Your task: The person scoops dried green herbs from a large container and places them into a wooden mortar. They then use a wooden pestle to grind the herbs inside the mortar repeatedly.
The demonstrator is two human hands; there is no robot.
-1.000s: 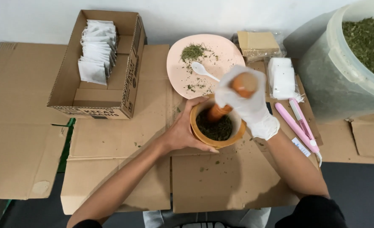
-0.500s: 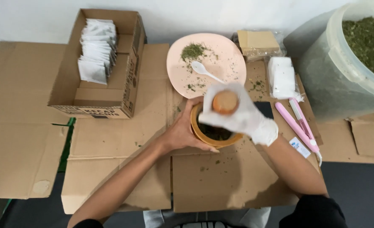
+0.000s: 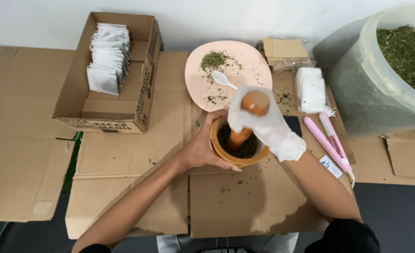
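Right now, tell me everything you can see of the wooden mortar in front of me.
The wooden mortar is a small round bowl of light orange-brown wood, standing upright on flattened cardboard just below the pink plate. Dark green crushed leaves lie inside. The bare left hand cups its left wall, thumb by the rim. A wooden pestle stands tilted in it, gripped near the top by the white-gloved right hand.
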